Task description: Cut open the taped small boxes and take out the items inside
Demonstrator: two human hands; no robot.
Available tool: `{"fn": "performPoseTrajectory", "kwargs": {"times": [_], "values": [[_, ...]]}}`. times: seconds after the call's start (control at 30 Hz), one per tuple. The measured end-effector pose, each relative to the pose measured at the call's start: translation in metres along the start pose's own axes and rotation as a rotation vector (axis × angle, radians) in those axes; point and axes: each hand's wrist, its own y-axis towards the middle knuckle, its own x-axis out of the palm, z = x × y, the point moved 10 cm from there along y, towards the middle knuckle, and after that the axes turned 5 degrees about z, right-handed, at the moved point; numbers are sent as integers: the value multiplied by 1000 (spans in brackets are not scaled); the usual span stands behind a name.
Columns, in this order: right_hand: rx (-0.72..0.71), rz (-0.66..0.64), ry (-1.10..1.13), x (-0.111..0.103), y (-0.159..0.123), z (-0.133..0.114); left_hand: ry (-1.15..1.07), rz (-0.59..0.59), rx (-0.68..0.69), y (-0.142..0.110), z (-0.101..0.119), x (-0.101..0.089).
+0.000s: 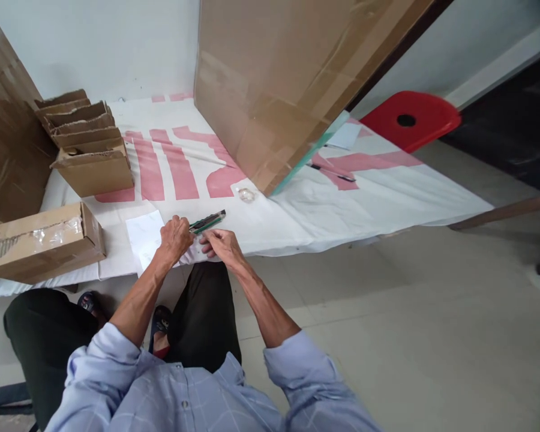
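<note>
My left hand (176, 239) is closed around one end of a slim black-and-green object (209, 221), whose far end points up and to the right; its exact kind does not show. Just right of it, my right hand (224, 246) has its fingertips pinched together beside the object, and what is between them is too small to make out. Both hands are over the table's front edge. A sheet of white paper (143, 233) lies by my left wrist. Farther back sits a small clear roundish item (246, 195), perhaps a roll of tape.
A taped cardboard box (40, 243) and a row of open narrow cartons (94, 171) stand at the left. A big cardboard box (270, 90) rises at the back. On the right of the cloth-covered table (364, 204) lies a pen (333, 173); beyond is a red stool (414, 120).
</note>
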Motion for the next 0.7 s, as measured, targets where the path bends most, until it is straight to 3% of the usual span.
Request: {"fn": "performPoseTrajectory", "kwargs": {"times": [0.13,0.3,0.37,0.47,0.57,0.63,0.7], "values": [[38,-9,78,0,5,5,-34,44,26,3,9,6],[44,-11,340,3,-5,5,-124,135,95,-19,17,8],[25,-52,475,7,-14,-1,-259,251,162,-34,20,-1],[-9,-168,623,15,-33,-16,-570,473,367,-69,24,-29],[-18,-289,720,21,-56,-32,-791,524,497,-101,19,-51],[-9,-386,764,29,-74,-42,-896,497,398,-109,3,-58],[8,-480,782,38,-91,-49,-1016,439,210,-109,-19,-57]]}}
